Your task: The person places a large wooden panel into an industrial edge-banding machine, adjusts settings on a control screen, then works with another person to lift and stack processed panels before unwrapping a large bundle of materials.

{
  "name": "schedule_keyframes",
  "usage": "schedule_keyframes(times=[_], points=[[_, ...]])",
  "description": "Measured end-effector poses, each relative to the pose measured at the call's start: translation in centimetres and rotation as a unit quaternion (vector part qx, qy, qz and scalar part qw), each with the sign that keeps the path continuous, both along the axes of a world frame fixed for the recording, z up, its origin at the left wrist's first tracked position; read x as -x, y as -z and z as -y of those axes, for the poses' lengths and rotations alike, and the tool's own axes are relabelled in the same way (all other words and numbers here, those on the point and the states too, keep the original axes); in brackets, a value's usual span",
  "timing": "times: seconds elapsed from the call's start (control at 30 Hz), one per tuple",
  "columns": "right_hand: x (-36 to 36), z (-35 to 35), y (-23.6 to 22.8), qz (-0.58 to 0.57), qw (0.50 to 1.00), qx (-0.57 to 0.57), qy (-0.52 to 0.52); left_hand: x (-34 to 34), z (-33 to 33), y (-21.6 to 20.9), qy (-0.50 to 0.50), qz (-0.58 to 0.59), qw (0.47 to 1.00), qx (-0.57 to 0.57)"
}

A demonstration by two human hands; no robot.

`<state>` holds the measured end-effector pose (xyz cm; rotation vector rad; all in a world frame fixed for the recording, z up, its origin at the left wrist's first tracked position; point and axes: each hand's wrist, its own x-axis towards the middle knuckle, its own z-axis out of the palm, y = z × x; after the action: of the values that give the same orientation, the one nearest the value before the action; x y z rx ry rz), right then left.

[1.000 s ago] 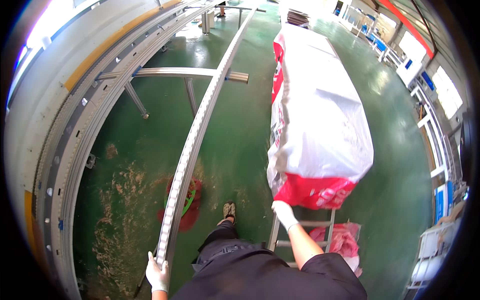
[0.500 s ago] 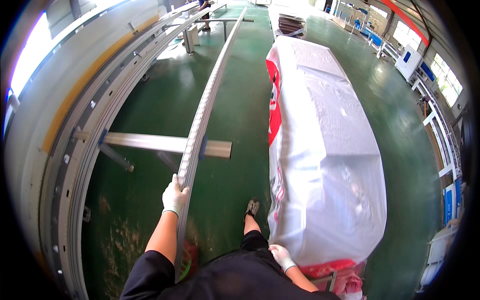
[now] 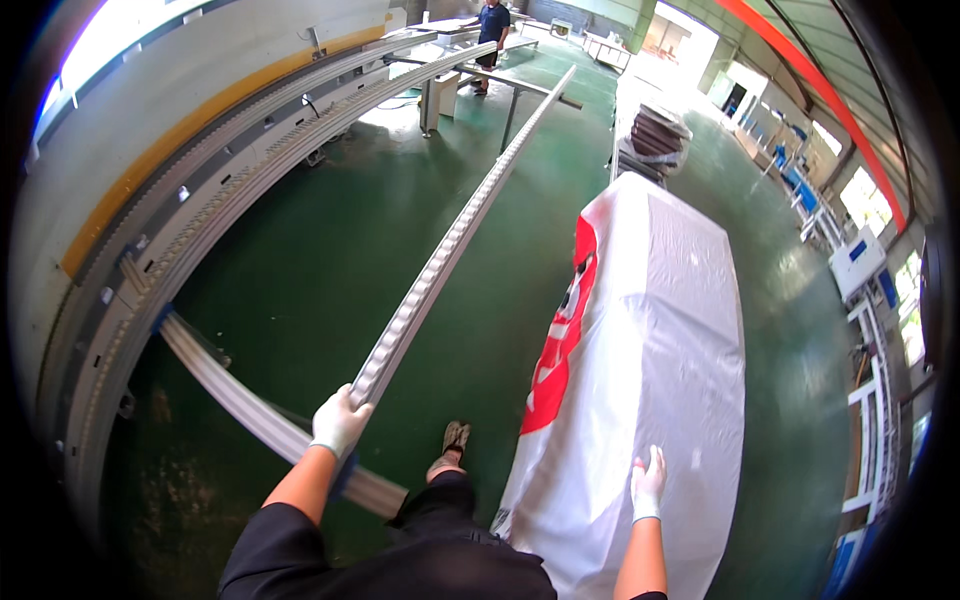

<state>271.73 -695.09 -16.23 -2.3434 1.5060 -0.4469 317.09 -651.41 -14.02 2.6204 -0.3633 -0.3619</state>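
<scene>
My left hand [image 3: 339, 421], in a white glove, is closed on a long grey rail [image 3: 440, 255] with a row of pale roller-like bumps along its top. That rail runs away from me to the far end of the rack, and a blue bracket shows just below my hand. On the other side, my right hand [image 3: 649, 484], also gloved, holds nothing; its fingers are stretched, thumb apart. It is over a long stack wrapped in white sheeting [image 3: 680, 330] with a red printed band down its left side. Whether it touches the sheeting I cannot tell.
A cross beam [image 3: 240, 400] spans low between the rail and the grey rack [image 3: 200, 235] on the left. A person [image 3: 492, 35] stands at the far end. Brown wrapped pieces [image 3: 655, 135] lie beyond the white stack. White machine frames [image 3: 868, 420] line the right.
I have moved forward along the rail, and the cross beam is now nearer. My right hand has gone from the stack's near corner to over its top, fingers opened. The left hand stays on the rail.
</scene>
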Motion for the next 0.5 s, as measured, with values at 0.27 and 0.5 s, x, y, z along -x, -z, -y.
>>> schedule_keyframes(times=[0.27, 0.5], points=[[-0.4, 10.2, 10.5, -0.244, 0.944, 0.034, 0.218, -9.4, 14.4, -0.6, -0.058, -0.059, 0.996, -0.025], [-9.8, 21.0, 10.8, -0.188, 0.926, -0.110, 0.307, -23.1, 34.0, 1.0, -0.055, -0.044, 0.996, -0.058]])
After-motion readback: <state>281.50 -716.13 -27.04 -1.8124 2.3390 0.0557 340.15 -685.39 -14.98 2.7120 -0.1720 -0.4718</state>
